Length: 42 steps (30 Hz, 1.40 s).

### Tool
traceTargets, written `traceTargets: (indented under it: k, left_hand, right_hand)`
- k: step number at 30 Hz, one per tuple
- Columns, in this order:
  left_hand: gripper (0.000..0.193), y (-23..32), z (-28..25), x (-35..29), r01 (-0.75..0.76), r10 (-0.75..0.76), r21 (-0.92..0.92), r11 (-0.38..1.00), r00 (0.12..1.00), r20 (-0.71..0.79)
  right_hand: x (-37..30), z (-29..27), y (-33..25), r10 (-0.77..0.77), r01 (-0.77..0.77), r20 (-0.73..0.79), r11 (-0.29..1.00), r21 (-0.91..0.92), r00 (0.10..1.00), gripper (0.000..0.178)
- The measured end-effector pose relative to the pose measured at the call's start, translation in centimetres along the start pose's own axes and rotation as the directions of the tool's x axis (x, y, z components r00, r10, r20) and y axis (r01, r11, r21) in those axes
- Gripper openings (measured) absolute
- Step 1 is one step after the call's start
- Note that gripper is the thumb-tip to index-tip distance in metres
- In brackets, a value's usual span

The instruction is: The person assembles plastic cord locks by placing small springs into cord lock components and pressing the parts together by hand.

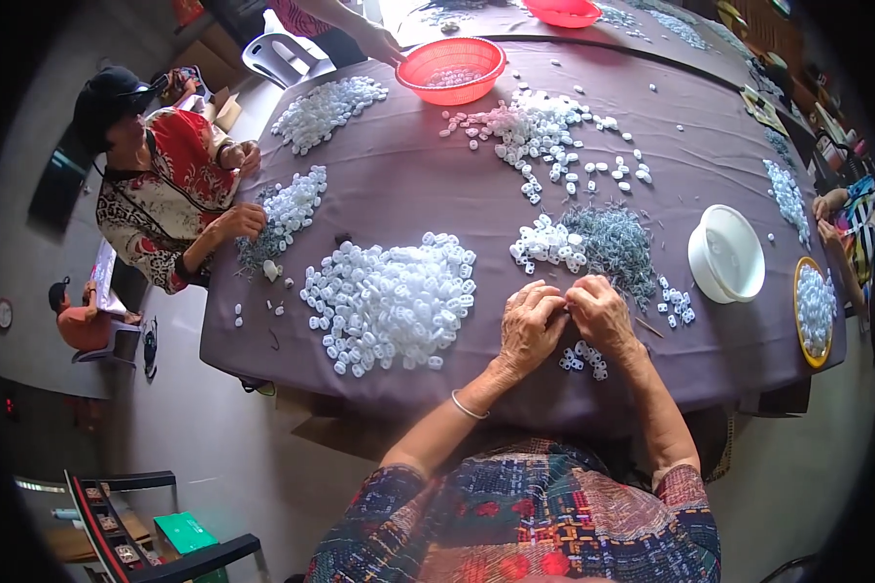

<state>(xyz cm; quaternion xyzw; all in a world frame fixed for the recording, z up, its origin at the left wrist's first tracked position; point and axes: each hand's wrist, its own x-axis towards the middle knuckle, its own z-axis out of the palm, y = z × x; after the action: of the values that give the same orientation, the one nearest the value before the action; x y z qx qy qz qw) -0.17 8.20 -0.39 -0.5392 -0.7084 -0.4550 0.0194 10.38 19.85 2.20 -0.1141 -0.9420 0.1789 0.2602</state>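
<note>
My left hand (531, 325) and my right hand (601, 313) meet fingertip to fingertip above the table's near side. Both are closed in a pinch, and whatever is between the fingers is too small to make out. Just beyond them sits a pile of thin grey pieces (608, 248), touching a small heap of white two-holed plastic pieces (546, 243). Below my hands lies a little cluster of similar white pieces (583, 360). Another small group of white pieces (675, 303) is to the right of my right hand. Left of my left hand spreads a large white heap (394, 306).
A purple-grey cloth (408, 175) covers the table. At the right stand a white bowl (726, 255) and a yellow-rimmed tray (814, 311) of white pieces. A person's arm reaches a red basket (451, 71) at the far side. Someone in a black cap (117, 102) works at the left.
</note>
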Motion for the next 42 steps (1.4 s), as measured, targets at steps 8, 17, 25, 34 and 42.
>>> traceTargets:
  k: [8,17,25,34,42]
  left_hand:
    - [0.016,0.9,-0.9,-1.8,-0.054,0.057,-0.090,0.995,0.998,0.039]
    - [0.015,0.9,-1.2,-1.4,-0.157,0.170,-0.195,0.968,0.984,0.053]
    - [0.013,1.2,-1.6,-1.7,0.081,-0.051,-0.352,0.932,0.994,0.093]
    - [0.017,1.7,-2.2,-1.4,0.064,-0.102,-0.295,0.953,0.988,-0.114]
    - [0.024,2.3,-2.4,-1.7,0.067,-0.066,0.004,0.998,0.991,-0.113]
  right_hand:
    - [-3.3,-1.0,-2.2,0.030,-0.024,-0.073,0.997,0.076,0.997,0.025]
    - [-3.5,-1.8,-2.4,-0.038,0.042,-0.063,0.998,0.057,0.997,0.011]
    - [-3.8,-0.8,-1.0,0.110,-0.099,-0.148,0.992,0.083,0.983,0.014]
    - [-0.3,0.0,-0.7,0.117,-0.119,-0.024,0.991,-0.059,0.993,0.008]
    - [0.4,0.2,-0.9,0.119,-0.093,0.175,0.985,-0.148,0.977,0.007]
